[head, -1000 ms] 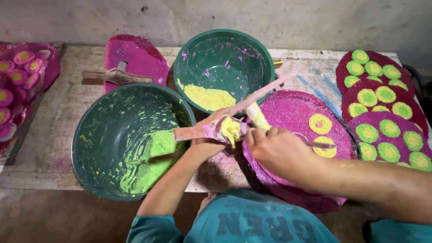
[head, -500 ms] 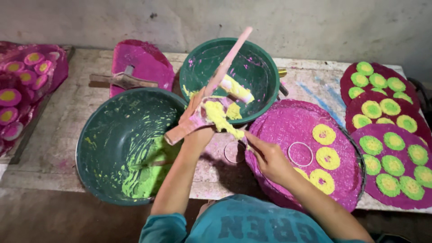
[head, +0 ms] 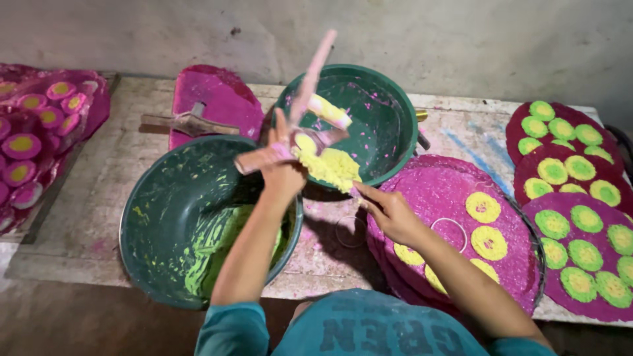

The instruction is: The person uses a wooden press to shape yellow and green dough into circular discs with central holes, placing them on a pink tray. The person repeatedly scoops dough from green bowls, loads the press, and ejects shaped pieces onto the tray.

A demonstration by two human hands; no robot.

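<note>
My left hand (head: 283, 173) is raised over the table and grips a bundle of pink flat sticks (head: 310, 79), fanned out and smeared with paste. A lump of yellow paste (head: 330, 168) sits on the sticks beside the hand. My right hand (head: 390, 212) reaches in from the right, its fingertips pinched at the lump's lower edge. Below the right hand lies a round pink mat (head: 435, 191) bearing three yellow discs (head: 483, 207) and a thin metal ring (head: 449, 235).
A near green basin (head: 165, 198) holds green paste. A far green basin (head: 386, 118) has yellow smears. Pink mats with green-and-yellow discs (head: 580, 217) lie at right, pink-and-yellow pieces (head: 26, 138) at left. A pink mound with a wooden tool (head: 198, 118) lies behind. Another ring (head: 349, 232) lies on the table.
My left hand lifted the sticks from the near basin up to the far one. My right hand left the pink mat and came to the yellow paste on the sticks.
</note>
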